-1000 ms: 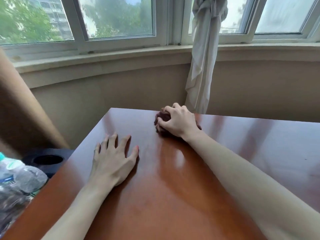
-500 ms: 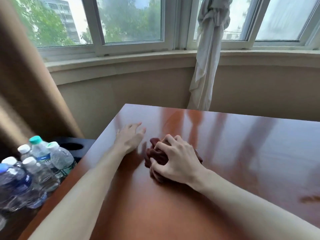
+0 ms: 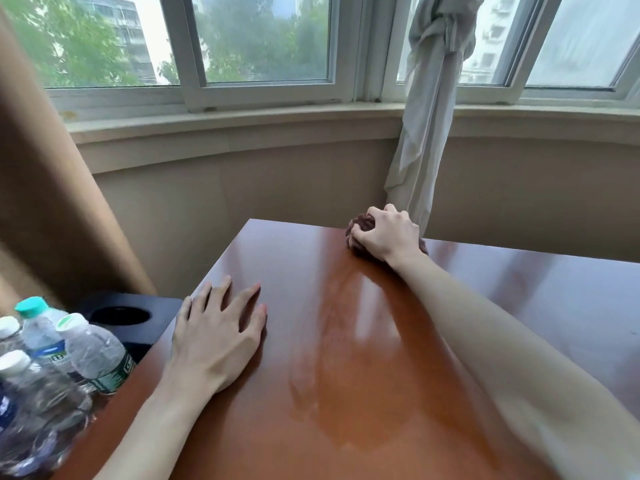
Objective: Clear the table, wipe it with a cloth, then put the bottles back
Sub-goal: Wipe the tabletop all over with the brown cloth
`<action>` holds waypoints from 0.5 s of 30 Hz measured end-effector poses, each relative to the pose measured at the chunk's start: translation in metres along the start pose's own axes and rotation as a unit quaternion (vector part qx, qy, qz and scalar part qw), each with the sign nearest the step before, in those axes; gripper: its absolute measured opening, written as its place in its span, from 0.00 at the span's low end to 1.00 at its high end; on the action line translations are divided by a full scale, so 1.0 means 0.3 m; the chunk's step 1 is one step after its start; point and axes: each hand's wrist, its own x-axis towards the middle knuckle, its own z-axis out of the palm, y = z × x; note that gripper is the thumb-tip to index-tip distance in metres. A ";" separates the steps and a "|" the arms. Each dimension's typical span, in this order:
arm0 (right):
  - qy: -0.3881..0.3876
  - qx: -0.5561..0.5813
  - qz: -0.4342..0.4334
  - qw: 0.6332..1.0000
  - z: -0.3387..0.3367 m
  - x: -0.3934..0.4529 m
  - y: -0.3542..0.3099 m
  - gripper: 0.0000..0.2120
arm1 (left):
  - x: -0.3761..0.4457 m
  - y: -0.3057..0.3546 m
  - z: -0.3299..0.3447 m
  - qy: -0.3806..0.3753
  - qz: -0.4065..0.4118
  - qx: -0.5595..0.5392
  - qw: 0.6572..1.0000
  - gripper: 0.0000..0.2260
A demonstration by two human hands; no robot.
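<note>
A dark maroon cloth (image 3: pixel 360 233) sits bunched at the far edge of the glossy wooden surface (image 3: pixel 346 358), clenched in the grip of the right hand (image 3: pixel 386 235), fingers curled round it. Nearer the person and to the left of that grip, the left hand (image 3: pixel 216 336) lies flat, fingers spread, grasping nothing. Further left, off the surface, plastic water bottles (image 3: pixel 52 368) cluster beside a black stand (image 3: pixel 138 315).
</note>
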 end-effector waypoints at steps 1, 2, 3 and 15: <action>-0.002 -0.003 0.002 1.000 -0.002 -0.006 0.003 0.21 | 0.005 0.001 -0.003 -0.007 0.001 -0.003 1.000 0.24; -0.005 -0.006 -0.003 1.000 -0.009 -0.033 -0.002 0.20 | 0.003 0.004 -0.004 -0.015 0.000 -0.006 1.000 0.24; -0.005 -0.003 -0.013 1.000 -0.024 -0.080 -0.010 0.20 | 0.000 0.007 -0.006 -0.018 -0.002 -0.007 1.000 0.24; -0.035 0.008 -0.105 0.994 -0.429 -0.820 0.302 0.21 | -0.036 0.489 -0.039 -0.123 0.153 0.002 0.981 0.27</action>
